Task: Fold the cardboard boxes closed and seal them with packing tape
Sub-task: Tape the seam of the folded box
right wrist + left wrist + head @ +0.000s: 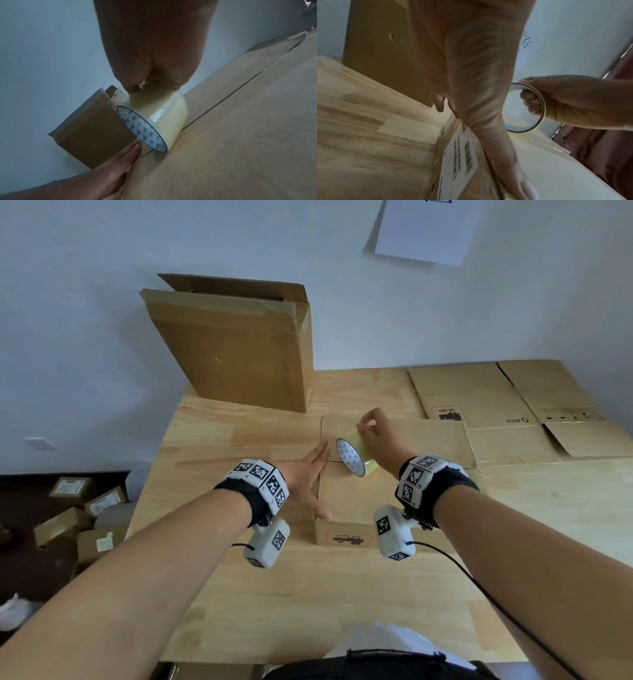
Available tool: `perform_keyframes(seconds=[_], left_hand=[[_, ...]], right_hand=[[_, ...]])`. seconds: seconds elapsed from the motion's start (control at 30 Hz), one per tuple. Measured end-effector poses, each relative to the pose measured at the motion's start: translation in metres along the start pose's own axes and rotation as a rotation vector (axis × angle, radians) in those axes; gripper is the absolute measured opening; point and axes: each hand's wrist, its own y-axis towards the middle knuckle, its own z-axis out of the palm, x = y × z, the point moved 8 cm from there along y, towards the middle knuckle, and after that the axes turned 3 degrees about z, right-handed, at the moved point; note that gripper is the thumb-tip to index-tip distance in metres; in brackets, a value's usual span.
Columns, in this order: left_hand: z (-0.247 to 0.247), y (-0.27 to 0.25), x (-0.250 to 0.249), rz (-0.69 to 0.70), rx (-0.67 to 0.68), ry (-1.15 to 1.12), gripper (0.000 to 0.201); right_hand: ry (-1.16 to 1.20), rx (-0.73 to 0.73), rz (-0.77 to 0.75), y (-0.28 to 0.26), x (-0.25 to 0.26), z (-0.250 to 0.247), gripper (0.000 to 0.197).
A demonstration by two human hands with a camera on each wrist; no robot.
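Box (pixel 359 494) sits mid-desk (pixel 308 594), flaps folded shut, centre seam running left-right across the top; that's the one being sealed.

L hand (pixel 310 474) flat, fingers straight, palm over the box's left edge w/ fingertips close to the seam end; prob there to pin the flaps level and stop the box sliding when the tape gets pulled; holds nothing, just presses.

R hand (pixel 378 436) grips the tape roll (pixel 356 457) from above, thumb + fingers curled over the outer wrap; left wrist view shows fingers hooked through the core. Roll stands on edge, touching the box top right on the seam near its left end, core facing L hand; makes sense as a start pos: anchor at one end, then run along the seam to the right.

Can't tell if a free tape end is already stuck down; the clear film doesn't show against the cardboard in any view.

Judgement: early in the taping step for this box; folding done, seal not yet visibly laid.

Rest: tall open carton (pixel 239 347) upright at desk back-left against the wall, w/ flat cardboard stood inside; flattened boxes (pixel 507 405) spread at back-right, touching the working box's far side, likely next in the queue; small boxes on the floor (pixel 68 508) at left.

Risk: tape wandering off the seam if the L hand lifts early.
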Motion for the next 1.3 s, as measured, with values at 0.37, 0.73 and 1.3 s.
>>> perform_keyframes(seconds=[0.37, 0.73, 1.3], left_hand=[[0.009, 0.006, 0.004, 0.066, -0.033, -0.005, 0.121], [0.014, 0.005, 0.007, 0.111, -0.166, -0.497, 0.085], [0.039, 0.004, -0.001, -0.046, -0.629, -1.114, 0.042]], right_hand=[[0.083, -0.093, 0.064, 0.003, -0.013, -0.036, 0.008], [-0.04, -0.042, -0.06, 0.003, -0.013, -0.013, 0.007], [-0.069, -0.042, -0.053, 0.004, -0.015, -0.011, 0.008]])
